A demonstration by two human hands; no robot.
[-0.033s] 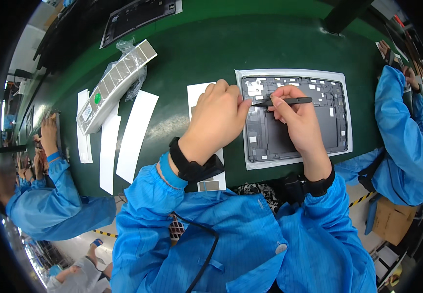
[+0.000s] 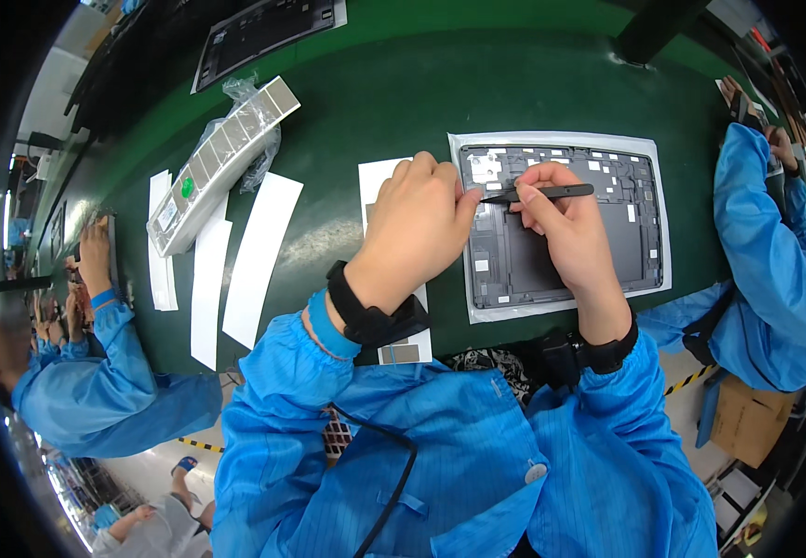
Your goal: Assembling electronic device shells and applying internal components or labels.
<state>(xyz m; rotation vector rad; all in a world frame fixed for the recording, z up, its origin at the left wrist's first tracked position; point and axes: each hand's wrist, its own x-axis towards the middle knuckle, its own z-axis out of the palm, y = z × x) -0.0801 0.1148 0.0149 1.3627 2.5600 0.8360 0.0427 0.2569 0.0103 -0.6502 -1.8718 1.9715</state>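
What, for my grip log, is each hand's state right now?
Left hand: partly curled; whether it holds anything cannot be told.
Right hand: closed, holding black tweezers.

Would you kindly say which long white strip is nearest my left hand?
The grey-patched white strip beneath your left hand; the plain white strips lie farther left.

2 blue-sleeved forearms (image 2: 282,372) angle inward from my neighbour's near side of the dark panel (image 2: 631,251). Left hand (image 2: 419,209) at the panel's left edge: back up, fingers curled under, thumb toward it, grip hidden. Right hand (image 2: 570,228) over the panel: thumb and fingers pinched, wrist by its near edge.
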